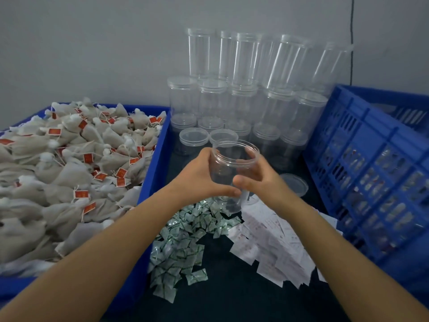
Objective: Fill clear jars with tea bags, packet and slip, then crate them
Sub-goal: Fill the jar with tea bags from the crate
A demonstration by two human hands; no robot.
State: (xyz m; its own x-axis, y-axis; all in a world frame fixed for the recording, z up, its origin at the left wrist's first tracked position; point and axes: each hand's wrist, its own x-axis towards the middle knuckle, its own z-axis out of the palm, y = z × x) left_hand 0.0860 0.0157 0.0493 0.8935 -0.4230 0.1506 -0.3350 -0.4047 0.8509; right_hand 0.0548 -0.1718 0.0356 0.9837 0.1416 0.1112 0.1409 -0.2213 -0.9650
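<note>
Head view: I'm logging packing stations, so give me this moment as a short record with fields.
jar: open, empty, held upright by both hands
left hand: grips jar
right hand: grips jar
lid: loose, right of jar
tea bags: piled in left bin
packets: heap on table
slips: heap right of packets
crate: right side

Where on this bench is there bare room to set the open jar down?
Bare dark top lies near the front edge, between the packets and the slips. A narrower strip runs by the tray wall, before the capped jars. Elsewhere it is crowded: tea bags fill the tray, the crate blocks the right.
</note>
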